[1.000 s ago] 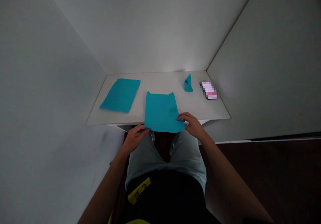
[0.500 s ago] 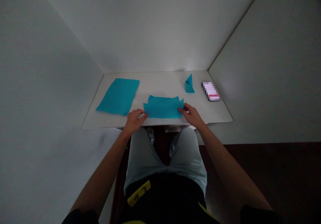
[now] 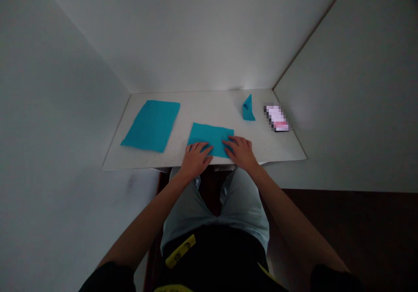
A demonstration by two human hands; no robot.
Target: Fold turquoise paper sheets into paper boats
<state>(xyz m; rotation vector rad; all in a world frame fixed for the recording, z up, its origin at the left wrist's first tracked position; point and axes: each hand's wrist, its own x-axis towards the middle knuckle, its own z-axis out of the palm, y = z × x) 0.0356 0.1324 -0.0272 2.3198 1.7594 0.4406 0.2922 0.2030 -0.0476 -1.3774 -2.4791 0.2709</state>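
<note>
Left hand [image 3: 195, 159] | right hand [image 3: 242, 153] | both splayed, seemingly gripping nothing, on the middle turquoise sheet [image 3: 212, 135]

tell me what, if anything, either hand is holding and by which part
Nothing appears held: the left hand and right hand rest open on the near side of the central rectangular, teal, paper-like sheet.

Left hand [image 3: 196, 159] and right hand [image 3: 241, 152] rest on a turquoise sheet [image 3: 211, 134] atop a white table [image 3: 209, 105]
</note>
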